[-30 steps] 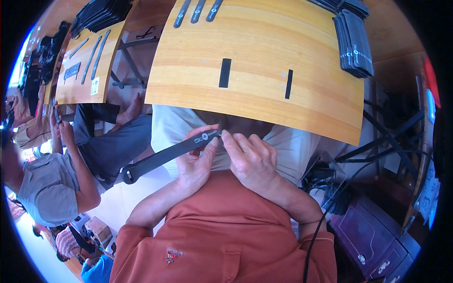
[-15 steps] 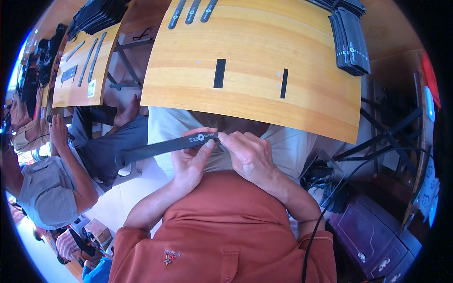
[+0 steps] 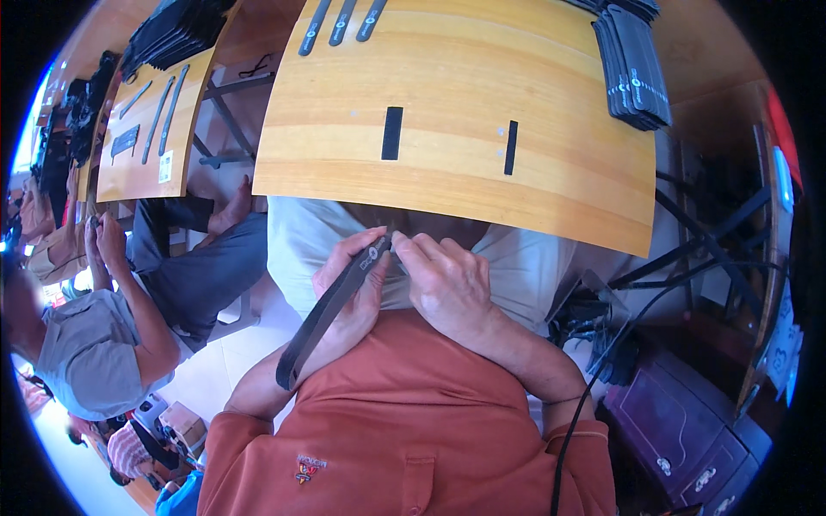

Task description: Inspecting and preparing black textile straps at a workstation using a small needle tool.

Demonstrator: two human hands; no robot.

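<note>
Head view: left fingers (image 3: 346, 249) gripped one strap (image 3: 329, 305), in work; right fingers (image 3: 422, 251), grip unclear, were at its tip; three others (image 3: 342, 21) lay on the bench (image 3: 456, 189).

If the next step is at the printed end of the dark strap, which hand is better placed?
Probably the right hand: it sits at that end of the dark strap, while the left hand is occupied gripping the strap.

Both forearms (image 3: 532, 357) angled inward, left hand (image 3: 365, 299) and right hand (image 3: 449, 282) close together, fingers (image 3: 419, 255) curled.
</note>
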